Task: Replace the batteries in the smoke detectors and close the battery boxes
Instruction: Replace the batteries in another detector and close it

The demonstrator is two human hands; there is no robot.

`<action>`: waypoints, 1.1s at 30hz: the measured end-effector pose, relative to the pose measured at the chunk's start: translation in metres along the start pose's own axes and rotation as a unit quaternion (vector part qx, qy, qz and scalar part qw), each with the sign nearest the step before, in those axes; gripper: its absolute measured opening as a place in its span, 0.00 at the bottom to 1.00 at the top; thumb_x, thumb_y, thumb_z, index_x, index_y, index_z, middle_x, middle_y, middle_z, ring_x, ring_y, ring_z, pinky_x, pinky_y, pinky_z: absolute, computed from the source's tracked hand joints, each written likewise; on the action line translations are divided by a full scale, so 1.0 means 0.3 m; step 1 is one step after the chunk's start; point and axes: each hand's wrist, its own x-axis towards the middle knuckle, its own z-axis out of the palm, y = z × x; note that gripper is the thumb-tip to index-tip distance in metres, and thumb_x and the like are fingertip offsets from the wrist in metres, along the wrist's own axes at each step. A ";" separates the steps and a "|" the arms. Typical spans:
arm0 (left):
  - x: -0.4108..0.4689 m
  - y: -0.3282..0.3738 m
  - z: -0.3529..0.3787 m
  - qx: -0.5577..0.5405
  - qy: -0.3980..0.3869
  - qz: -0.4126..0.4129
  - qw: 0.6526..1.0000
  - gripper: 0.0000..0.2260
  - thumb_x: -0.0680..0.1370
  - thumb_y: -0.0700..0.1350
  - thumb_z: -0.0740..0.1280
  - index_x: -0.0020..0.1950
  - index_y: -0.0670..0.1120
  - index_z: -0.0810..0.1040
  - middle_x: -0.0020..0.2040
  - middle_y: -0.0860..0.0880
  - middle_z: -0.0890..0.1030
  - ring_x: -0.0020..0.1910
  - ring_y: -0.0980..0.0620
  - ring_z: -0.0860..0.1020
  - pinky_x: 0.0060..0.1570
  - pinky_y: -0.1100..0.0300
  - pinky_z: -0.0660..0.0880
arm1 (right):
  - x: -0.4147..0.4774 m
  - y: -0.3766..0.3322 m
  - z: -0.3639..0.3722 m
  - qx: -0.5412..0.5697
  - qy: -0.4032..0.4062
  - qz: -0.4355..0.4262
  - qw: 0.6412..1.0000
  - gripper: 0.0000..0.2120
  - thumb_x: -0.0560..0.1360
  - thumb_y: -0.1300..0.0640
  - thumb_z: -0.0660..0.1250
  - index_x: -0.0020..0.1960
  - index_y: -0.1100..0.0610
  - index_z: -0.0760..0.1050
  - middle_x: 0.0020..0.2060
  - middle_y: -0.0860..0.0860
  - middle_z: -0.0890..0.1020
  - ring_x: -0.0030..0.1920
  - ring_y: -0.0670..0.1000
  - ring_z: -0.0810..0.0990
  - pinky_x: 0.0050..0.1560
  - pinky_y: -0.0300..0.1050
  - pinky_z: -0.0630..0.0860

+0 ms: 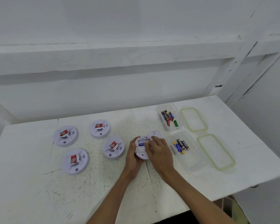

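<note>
A white smoke detector [141, 150] lies face down at the table's middle with its battery bay open and a blue battery inside. My left hand [132, 155] grips its left rim. The fingertips of my right hand [158, 152] curl over the bay; whether they pinch a battery is hidden. A round white cover [155, 135] lies just behind. Several other detectors rest face up to the left, one of them right beside my left hand [113, 147]. Two clear boxes hold batteries, the far box [168, 117] and the near box [187, 150].
Two green-rimmed lids, one [194, 119] by the far box and one [216, 152] by the near box, lie at the right. A white wall with a ledge runs behind the table [39, 191]. The table's right edge drops off past the lids.
</note>
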 end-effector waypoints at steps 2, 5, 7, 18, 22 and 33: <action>-0.001 -0.001 -0.002 0.011 -0.006 0.003 1.000 0.21 0.87 0.50 0.51 0.76 0.43 0.69 0.71 0.41 0.78 0.67 0.42 0.79 0.63 0.46 0.80 | -0.005 0.008 0.007 -0.046 -0.021 -0.046 0.998 0.17 0.80 0.49 0.58 0.51 0.59 0.82 0.57 0.57 0.83 0.57 0.57 0.79 0.50 0.46 0.81; -0.003 -0.006 -0.002 0.024 -0.004 0.003 1.000 0.21 0.87 0.51 0.51 0.77 0.44 0.69 0.71 0.42 0.78 0.70 0.41 0.77 0.65 0.45 0.78 | -0.001 0.012 0.019 -0.060 -0.068 -0.045 0.995 0.19 0.81 0.47 0.55 0.54 0.56 0.81 0.61 0.57 0.81 0.61 0.59 0.77 0.54 0.50 0.80; -0.001 0.002 0.002 0.016 0.009 -0.001 1.000 0.21 0.88 0.50 0.51 0.77 0.45 0.70 0.71 0.42 0.78 0.70 0.42 0.77 0.62 0.48 0.79 | 0.004 -0.010 0.026 -0.047 -0.077 -0.038 0.995 0.18 0.81 0.47 0.56 0.57 0.55 0.80 0.63 0.56 0.80 0.63 0.58 0.76 0.59 0.50 0.78; -0.004 0.006 0.016 0.020 0.025 -0.003 0.999 0.23 0.85 0.53 0.54 0.76 0.43 0.69 0.70 0.41 0.79 0.69 0.38 0.78 0.66 0.39 0.77 | 0.266 0.082 -0.105 0.118 0.007 0.127 0.985 0.10 0.79 0.61 0.64 0.57 0.58 0.81 0.50 0.51 0.83 0.52 0.51 0.78 0.53 0.45 0.75; -0.001 0.004 0.016 0.012 0.018 -0.006 1.000 0.23 0.85 0.52 0.54 0.76 0.43 0.69 0.71 0.40 0.78 0.70 0.38 0.77 0.68 0.36 0.74 | 0.398 0.203 -0.084 0.047 -0.071 0.155 0.984 0.16 0.75 0.70 0.60 0.57 0.62 0.81 0.50 0.59 0.83 0.52 0.60 0.80 0.49 0.46 0.76; 0.008 0.013 0.020 0.005 0.022 -0.022 1.000 0.20 0.88 0.49 0.51 0.75 0.43 0.70 0.69 0.41 0.80 0.68 0.39 0.78 0.67 0.38 0.76 | 0.614 0.289 -0.053 -0.102 -0.322 0.069 0.939 0.32 0.76 0.69 0.61 0.78 0.54 0.61 0.62 0.61 0.75 0.59 0.61 0.77 0.49 0.48 0.75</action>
